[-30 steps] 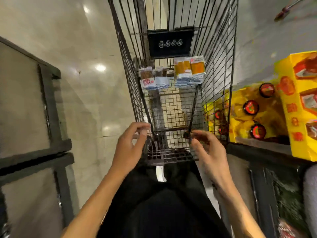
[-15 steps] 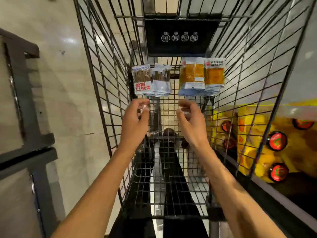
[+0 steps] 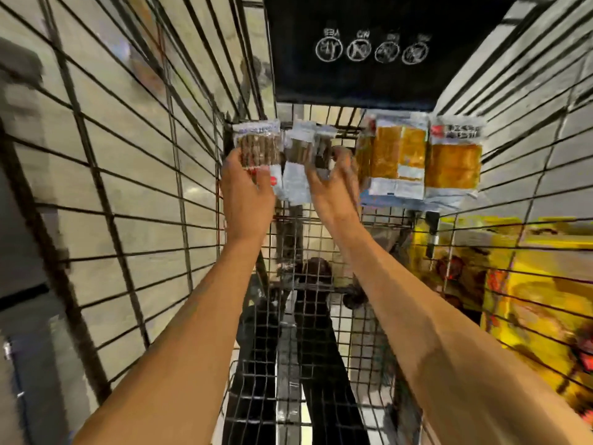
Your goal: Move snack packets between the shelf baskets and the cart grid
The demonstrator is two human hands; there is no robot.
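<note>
Since a moment ago we have reached up inside the wire cart (image 3: 178, 175). Our left hand (image 3: 247, 192) grips the crinkly brown packet (image 3: 258, 149) below the black sign (image 3: 369, 49), and our right hand (image 3: 333, 186) clutches the glossy grey packet (image 3: 301, 155) (blurred) below it too.

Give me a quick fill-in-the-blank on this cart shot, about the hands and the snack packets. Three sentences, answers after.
1. The packet held by the left hand shows ___ snacks inside.
2. The orange packets lie to the ___ of the right hand.
3. The black sign carries ___ white circled icons.

Missing words: brown; right; four.
</note>
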